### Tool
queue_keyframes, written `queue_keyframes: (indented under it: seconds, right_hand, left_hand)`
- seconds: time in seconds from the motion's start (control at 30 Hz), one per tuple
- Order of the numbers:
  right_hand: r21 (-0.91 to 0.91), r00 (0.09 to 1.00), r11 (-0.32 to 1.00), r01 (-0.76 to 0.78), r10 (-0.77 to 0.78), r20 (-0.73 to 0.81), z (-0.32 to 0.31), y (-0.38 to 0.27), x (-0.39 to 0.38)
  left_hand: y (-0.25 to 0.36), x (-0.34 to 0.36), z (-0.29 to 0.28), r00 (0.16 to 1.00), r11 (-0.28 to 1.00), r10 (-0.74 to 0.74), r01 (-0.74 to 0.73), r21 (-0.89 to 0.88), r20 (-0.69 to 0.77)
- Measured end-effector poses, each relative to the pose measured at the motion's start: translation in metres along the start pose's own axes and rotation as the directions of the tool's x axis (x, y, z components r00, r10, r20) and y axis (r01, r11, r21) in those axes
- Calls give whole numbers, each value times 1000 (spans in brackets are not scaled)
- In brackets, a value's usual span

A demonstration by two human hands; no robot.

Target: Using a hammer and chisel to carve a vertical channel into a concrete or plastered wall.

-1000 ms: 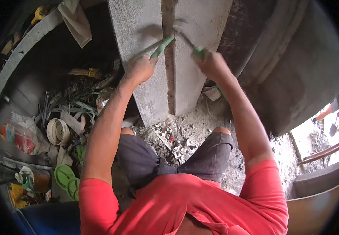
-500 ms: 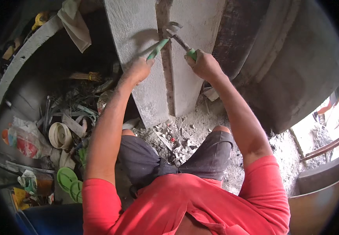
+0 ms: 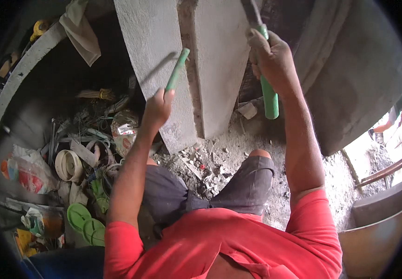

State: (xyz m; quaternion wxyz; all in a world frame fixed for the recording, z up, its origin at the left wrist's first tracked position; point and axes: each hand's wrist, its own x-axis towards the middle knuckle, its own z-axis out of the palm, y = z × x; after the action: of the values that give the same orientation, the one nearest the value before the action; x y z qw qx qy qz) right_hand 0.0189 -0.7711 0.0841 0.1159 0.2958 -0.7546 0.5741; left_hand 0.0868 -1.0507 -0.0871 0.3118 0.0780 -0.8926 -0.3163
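Note:
My left hand is closed around a green chisel, held at a slant in front of a pale plastered column. The chisel's upper end stands free near a rough vertical groove cut in the column; its lower end is hidden by my hand. My right hand, raised to the right of the column, grips a hammer by its green handle. The dark metal shaft runs up past the picture's top edge, so the hammer head is out of view.
Rubble covers the ground between my knees. At left lie a cream round container, plastic bags and green slippers. A cloth hangs from a curved ledge. A large grey curved surface stands right; beyond it is another person.
The hammer has lifted off the chisel's end and swung up and to the right with my right hand. My left hand and the chisel have shifted slightly down and left.

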Motion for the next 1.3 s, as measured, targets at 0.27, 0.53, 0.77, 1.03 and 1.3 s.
queue_keyframes:
  seconds: [0.27,0.53,0.77,1.03,1.3]
  right_hand:
    - [-220,989,976,6,27,146,25,13,6]
    - [-510,987,856,87,-3,163,70,68,18]
    - [-313,982,947,-72,122,145,45,21,31]
    - [-183,955,954,237,-263,-138,47,39,28]
    - [-254,992,965,-60,85,91,48,41,16]
  left_hand:
    - [14,48,-21,962,907,172,-238,348,211]
    - [61,52,-26,903,945,-327,307,113,279]
    - [65,65,-37,868,918,-396,360,168,301]
    - [27,47,-16,995,950,4,-35,310,102]
    - [16,45,-11,965,980,-150,118,158,216]
